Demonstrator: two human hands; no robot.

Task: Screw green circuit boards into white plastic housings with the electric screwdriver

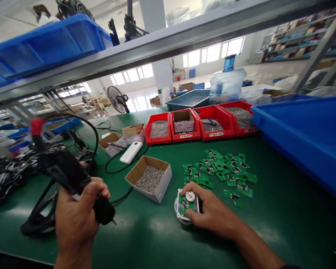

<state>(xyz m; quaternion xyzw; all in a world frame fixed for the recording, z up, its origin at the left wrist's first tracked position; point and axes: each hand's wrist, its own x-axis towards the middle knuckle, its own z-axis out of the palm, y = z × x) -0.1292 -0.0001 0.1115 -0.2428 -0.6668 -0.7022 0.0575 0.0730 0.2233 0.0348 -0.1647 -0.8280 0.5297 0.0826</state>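
My left hand [80, 209] is wrapped round a black electric screwdriver [65, 170], held above the table at the left. Its bit points down and right, and a dark cord runs from its far end. With thumb and fingers my right hand [210, 209] grips a small white housing [178, 213] that carries a green circuit board and a round metal part. The housing rests on the green table [145, 239]. An open cardboard box of small screws [150, 178] stands between my hands. Loose green circuit boards [226, 168] lie scattered beyond my right hand.
Red bins [188, 136] of small metal parts line the back. A big blue tray [302, 130] stands at the right. Tangled cables [14, 179] lie at the left, with a white power bank-like object [131, 152] nearer the middle. A metal shelf [156, 45] crosses overhead.
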